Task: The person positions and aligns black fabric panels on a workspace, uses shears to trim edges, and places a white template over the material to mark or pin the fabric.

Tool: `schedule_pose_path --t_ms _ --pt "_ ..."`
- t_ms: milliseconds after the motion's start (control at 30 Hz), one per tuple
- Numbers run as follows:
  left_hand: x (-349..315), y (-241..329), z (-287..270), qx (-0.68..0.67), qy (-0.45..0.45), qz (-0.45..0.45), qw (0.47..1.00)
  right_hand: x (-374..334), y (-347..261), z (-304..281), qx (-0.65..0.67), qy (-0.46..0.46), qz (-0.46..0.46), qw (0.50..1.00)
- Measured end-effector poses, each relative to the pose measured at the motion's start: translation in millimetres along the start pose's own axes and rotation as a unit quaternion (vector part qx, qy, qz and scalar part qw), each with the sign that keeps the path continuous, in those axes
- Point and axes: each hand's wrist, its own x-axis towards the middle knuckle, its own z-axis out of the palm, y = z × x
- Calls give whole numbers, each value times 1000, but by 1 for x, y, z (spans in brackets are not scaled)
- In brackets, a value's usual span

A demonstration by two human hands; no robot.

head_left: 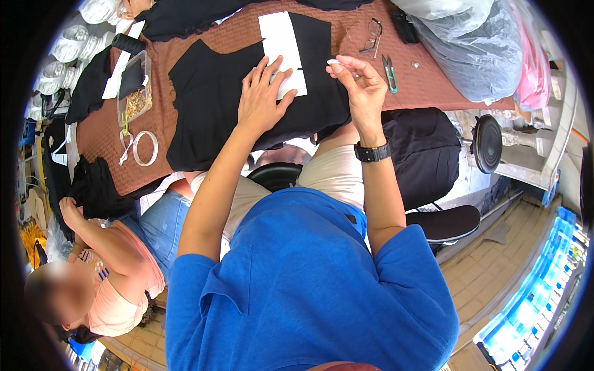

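A black garment (201,105) lies spread on the brown cloth-covered table, its lower edge near my lap. Across it rests a white card strip (276,31) with small dark marks along its edges. My left hand (262,99) presses flat on the card and the black cloth, fingers apart. Just right of the card, my right hand (362,83) is raised above the garment. Between its thumb and forefinger it pinches a small white piece of chalk (333,62), mostly covered by the fingertips.
Right of the garment lie green-handled thread snips (389,74) and eyeglasses (372,37), near large filled plastic bags (467,46). To the left are a clear box (142,111) of small gold pieces and a white tape roll (146,149). A co-worker (127,253) sits at the lower left.
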Motion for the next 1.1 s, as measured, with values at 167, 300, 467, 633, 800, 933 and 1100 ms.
schedule_pose_path --t_ms 167,300,467,633,800,933,1100 --pt "0 0 0 1 -1 -2 1000 1 -1 0 1 4 -1 1000" --pt "1 1 0 1 -1 -1 1000 0 2 -3 6 7 0 1000" --pt "1 1 0 0 0 0 1000 0 1 -2 12 13 16 1000" --pt "0 -1 1 -19 14 5 1000 5 16 2 -2 -5 2 1000" --pt "1 2 -1 -16 0 0 1000 17 41 13 -300 -63 -25 951" --pt "1 -1 1 -14 -6 1 1000 28 65 12 -381 -83 -76 918" --pt "0 -1 1 -6 0 6 1000 32 67 11 -397 -99 -104 907"
